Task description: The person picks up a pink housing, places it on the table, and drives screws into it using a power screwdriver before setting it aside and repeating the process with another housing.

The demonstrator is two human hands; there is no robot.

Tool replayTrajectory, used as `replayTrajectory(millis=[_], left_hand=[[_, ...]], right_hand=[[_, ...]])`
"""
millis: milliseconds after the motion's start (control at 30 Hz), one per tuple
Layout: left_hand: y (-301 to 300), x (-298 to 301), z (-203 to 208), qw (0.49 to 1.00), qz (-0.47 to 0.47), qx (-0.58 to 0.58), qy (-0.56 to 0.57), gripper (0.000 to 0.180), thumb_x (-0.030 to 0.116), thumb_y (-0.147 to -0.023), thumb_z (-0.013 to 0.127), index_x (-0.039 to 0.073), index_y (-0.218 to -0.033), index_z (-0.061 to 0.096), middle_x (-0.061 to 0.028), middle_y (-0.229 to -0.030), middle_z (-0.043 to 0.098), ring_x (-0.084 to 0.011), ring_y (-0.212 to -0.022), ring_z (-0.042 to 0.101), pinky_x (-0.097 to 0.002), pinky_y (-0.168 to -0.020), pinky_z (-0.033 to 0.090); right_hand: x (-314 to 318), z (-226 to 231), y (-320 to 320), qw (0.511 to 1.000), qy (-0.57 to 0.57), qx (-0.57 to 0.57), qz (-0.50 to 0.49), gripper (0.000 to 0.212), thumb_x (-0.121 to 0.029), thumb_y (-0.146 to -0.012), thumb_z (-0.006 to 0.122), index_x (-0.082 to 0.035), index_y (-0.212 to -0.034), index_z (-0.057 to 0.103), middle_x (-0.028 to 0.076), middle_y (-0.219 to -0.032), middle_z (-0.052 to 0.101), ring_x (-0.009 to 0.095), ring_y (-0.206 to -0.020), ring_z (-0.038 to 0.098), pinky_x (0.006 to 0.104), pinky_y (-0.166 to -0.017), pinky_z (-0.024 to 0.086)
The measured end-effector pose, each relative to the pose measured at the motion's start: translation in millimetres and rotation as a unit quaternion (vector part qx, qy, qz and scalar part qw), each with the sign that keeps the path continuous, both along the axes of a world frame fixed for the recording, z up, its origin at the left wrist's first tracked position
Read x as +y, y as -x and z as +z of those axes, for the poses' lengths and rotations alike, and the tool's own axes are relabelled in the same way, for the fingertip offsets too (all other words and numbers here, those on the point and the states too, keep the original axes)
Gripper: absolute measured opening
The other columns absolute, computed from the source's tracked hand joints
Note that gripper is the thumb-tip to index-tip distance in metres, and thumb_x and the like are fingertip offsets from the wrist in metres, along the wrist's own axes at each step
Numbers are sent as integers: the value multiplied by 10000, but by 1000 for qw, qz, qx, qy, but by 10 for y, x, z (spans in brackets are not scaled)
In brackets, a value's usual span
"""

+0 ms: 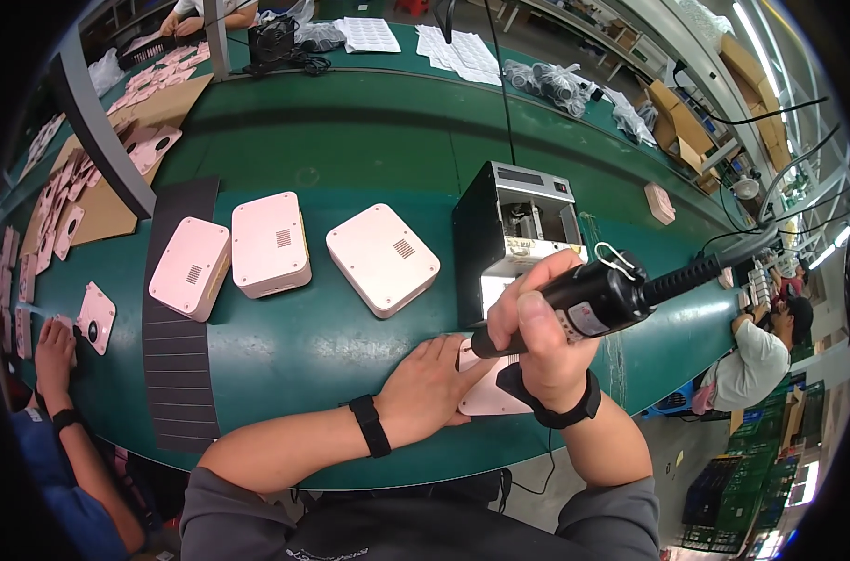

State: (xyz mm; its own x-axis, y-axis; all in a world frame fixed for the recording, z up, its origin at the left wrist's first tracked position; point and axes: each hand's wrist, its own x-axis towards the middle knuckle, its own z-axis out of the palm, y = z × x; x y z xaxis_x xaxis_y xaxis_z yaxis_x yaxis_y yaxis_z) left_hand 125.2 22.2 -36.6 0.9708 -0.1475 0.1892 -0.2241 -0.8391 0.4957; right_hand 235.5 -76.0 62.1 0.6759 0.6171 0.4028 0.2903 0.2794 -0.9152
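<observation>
My right hand is wrapped around a black electric screwdriver, which slants down to the left. Its tip end meets the far left corner of a pink plastic case. My left hand grips that case along its left side, the fingers close to the tip. The screwdriver and my right hand hide much of the case. Three more pink cases lie beyond my left arm: one on the left, one in the middle and one on the right, each with a slotted vent facing up.
A boxy screw feeder stands just beyond my right hand. A black lined strip lies left on the green table. At far left, a co-worker's hand is beside pink panels. A small pink block sits far right.
</observation>
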Motion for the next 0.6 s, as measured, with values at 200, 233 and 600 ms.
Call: replayTrajectory(millis=[200, 233, 600], left_hand=[[20, -1, -6, 1000, 1, 2, 3, 914, 336, -679, 851, 176, -1476, 434, -213, -1300, 478, -348, -1221, 500, -417, -1022, 425], [15, -5, 4, 1000, 0, -1, 4, 917, 333, -676, 853, 179, -1477, 434, -210, -1297, 479, -346, -1222, 499, -415, -1024, 423], [348, 284, 411, 961, -55, 228, 145, 864, 334, -751, 836, 154, -1494, 433, -197, -1327, 540, -406, -1158, 578, -418, -1015, 472]], right_hand=[[20, 33, 53, 999, -3, 46, 0, 215, -128, -895, 608, -20, -976, 441, 78, -649, 537, 152, -532, 507, 315, -529, 462], [7, 32, 54, 999, -11, 53, 3, 214, -125, -894, 609, -19, -977, 442, 76, -648, 538, 151, -531, 508, 314, -529, 462], [-643, 533, -93, 973, -204, 77, -76, 197, -254, -1000, 517, -64, -1026, 471, 36, -681, 497, 146, -503, 491, 311, -505, 443]])
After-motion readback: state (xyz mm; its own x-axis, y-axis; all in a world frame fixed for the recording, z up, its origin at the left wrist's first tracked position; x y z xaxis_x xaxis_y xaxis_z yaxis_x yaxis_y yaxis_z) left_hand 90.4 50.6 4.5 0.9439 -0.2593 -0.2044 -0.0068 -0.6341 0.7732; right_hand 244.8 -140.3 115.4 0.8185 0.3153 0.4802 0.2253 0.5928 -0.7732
